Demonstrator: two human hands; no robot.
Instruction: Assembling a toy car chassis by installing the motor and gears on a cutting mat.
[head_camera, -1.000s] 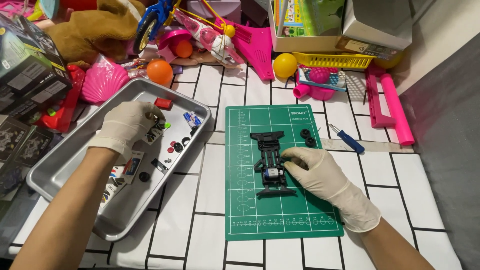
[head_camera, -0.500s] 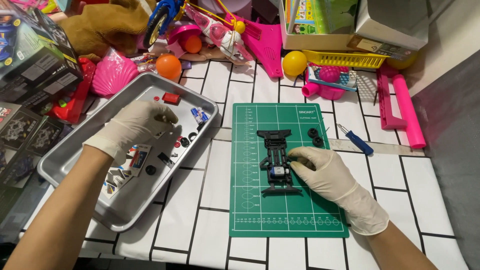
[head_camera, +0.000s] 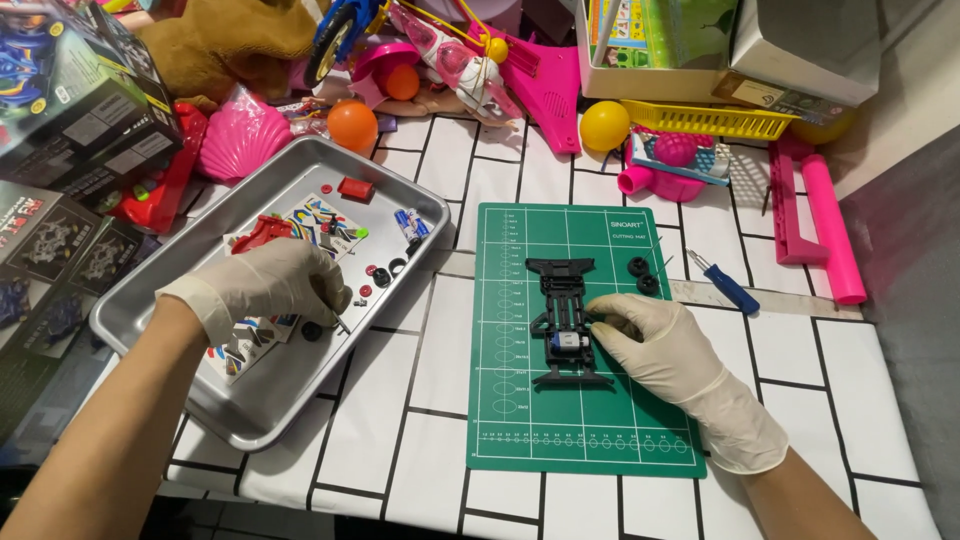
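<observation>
My left hand (head_camera: 268, 287), in a white glove, hovers inside the metal tray (head_camera: 246, 430). Its fingertips are pinched together on what looks like a thin pin (head_camera: 340, 321), just beside small black round parts (head_camera: 312, 330). A sticker sheet (head_camera: 318, 216) and a red part (head_camera: 262, 232) lie right behind the hand. My gloved right hand (head_camera: 655, 345) rests on the green cutting mat (head_camera: 520, 420). Its fingers press on the right side of a black toy-car chassis (head_camera: 563, 300), which carries a small white and blue motor (head_camera: 566, 342).
Two black wheels (head_camera: 641, 274) sit on the mat's far right. Beside them lie a blue-handled screwdriver (head_camera: 727, 285) and a clear ruler (head_camera: 790, 300). Toys crowd the back: an orange ball (head_camera: 352, 124), a yellow ball (head_camera: 604, 125), a pink shell (head_camera: 240, 135). Boxes (head_camera: 70, 110) stand at the left.
My left hand has drawn a little nearer to me inside the tray and closed its fingertips. My right hand has stayed on the chassis. The view has shifted slightly.
</observation>
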